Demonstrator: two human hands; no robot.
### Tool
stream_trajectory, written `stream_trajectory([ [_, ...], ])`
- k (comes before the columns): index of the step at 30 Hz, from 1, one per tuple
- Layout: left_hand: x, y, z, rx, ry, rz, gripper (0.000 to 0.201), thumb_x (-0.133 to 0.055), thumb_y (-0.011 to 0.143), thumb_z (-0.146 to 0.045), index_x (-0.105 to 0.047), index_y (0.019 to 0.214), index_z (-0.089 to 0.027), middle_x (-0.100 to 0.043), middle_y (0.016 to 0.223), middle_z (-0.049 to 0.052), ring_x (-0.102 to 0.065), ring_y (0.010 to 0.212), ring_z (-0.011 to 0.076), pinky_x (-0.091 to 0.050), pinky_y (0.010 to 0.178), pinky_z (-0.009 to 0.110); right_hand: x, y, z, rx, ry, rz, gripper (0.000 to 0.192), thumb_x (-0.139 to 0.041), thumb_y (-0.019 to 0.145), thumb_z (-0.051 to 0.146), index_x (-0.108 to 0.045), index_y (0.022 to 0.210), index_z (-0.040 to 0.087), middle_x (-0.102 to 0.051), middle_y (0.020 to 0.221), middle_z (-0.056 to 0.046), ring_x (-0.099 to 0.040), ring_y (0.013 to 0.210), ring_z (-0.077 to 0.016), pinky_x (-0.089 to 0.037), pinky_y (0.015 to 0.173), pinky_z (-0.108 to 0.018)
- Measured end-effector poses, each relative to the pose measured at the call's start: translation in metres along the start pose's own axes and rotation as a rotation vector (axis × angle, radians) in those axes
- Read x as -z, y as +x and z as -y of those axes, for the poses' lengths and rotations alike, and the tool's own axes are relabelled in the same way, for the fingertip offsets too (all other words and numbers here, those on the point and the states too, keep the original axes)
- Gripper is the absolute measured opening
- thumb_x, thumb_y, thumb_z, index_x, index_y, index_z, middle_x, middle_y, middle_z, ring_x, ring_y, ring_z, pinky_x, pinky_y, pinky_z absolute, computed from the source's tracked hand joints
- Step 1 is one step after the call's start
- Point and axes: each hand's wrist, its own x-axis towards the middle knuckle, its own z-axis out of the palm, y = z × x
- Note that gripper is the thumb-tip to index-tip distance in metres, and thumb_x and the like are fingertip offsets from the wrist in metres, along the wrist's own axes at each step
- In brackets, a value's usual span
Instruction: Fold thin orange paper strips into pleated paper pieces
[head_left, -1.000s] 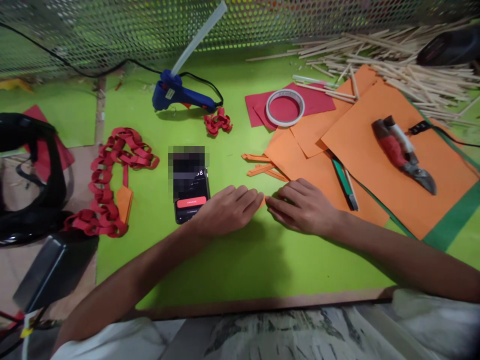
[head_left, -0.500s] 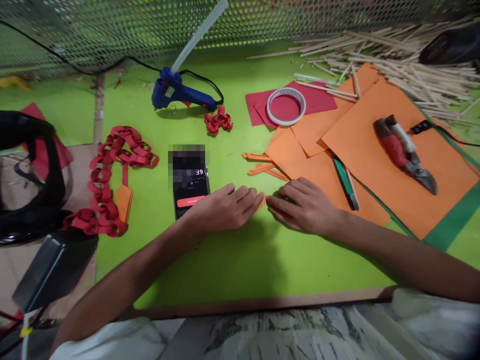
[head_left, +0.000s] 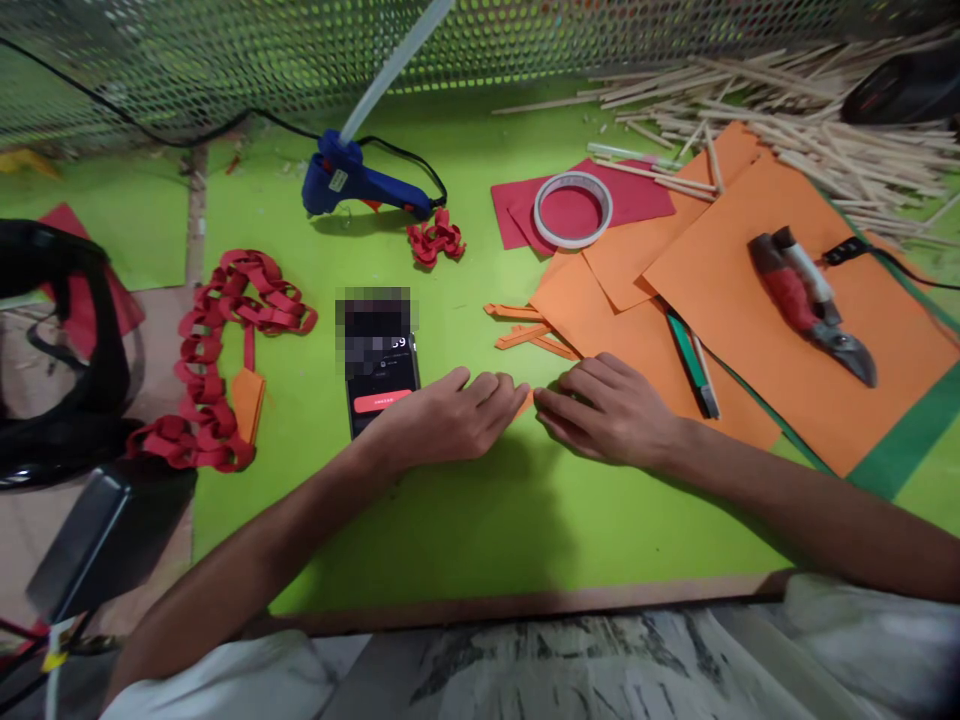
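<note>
We are pressing our left hand (head_left: 450,415) and right hand (head_left: 607,410) flat, fingertips meeting over a small orange paper piece (head_left: 527,402) at the frame's centre on the green mat (head_left: 450,520); neither is clenching, and a phone (head_left: 380,375) is lying just left, orange sheets (head_left: 750,290) upper right

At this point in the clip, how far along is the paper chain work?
Done: a long red paper chain lies left of the phone. In hand: the left hand and right hand press a small orange strip flat. Left: loose orange strips and uncut orange sheets.
</note>
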Motion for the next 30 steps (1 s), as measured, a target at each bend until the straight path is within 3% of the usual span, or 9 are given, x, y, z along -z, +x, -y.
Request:
stream_trajectory([
  [12,-0.002,0.000,-0.003,0.035,-0.043,-0.082,0.024,-0.052,0.102,-0.020,-0.064,0.120,-0.009,-0.069,0.106,0.008,-0.057,0.081,0.0157,-0.042,0.064,0.031,0.006,0.006,0.005,0.073,-0.131,0.019,0.025,-0.065,0.093,0.028,-0.066,0.112,0.011,-0.060,0.077,-0.002,-0.047,0.075,-0.0180,-0.036,0.065,-0.035],
  [19,-0.003,0.003,-0.010,0.080,-0.124,-0.067,0.031,-0.056,0.100,-0.018,-0.059,0.129,-0.007,-0.067,0.107,0.008,-0.058,0.082,0.0162,-0.043,0.065,0.032,0.004,0.005,0.006,0.079,-0.158,0.017,0.022,-0.064,0.093,0.027,-0.065,0.110,0.013,-0.058,0.076,-0.001,-0.046,0.075,-0.0173,-0.035,0.065,-0.035],
  [26,-0.006,0.005,-0.016,0.202,-0.154,-0.130,0.025,-0.059,0.100,-0.031,-0.067,0.102,-0.007,-0.064,0.091,0.007,-0.055,0.075,0.0180,-0.039,0.060,0.035,0.006,0.006,0.006,0.067,-0.130,0.004,0.021,-0.063,0.094,0.027,-0.064,0.111,0.013,-0.059,0.075,-0.001,-0.047,0.075,-0.0172,-0.035,0.065,-0.034],
  [30,-0.003,0.005,-0.018,0.203,-0.123,-0.111,0.026,-0.061,0.098,-0.026,-0.065,0.114,-0.007,-0.065,0.102,0.009,-0.056,0.079,0.0181,-0.039,0.061,0.034,0.006,0.006,0.006,0.071,-0.126,0.006,0.022,-0.063,0.094,0.026,-0.064,0.111,0.012,-0.060,0.076,-0.002,-0.047,0.075,-0.0172,-0.035,0.065,-0.034],
])
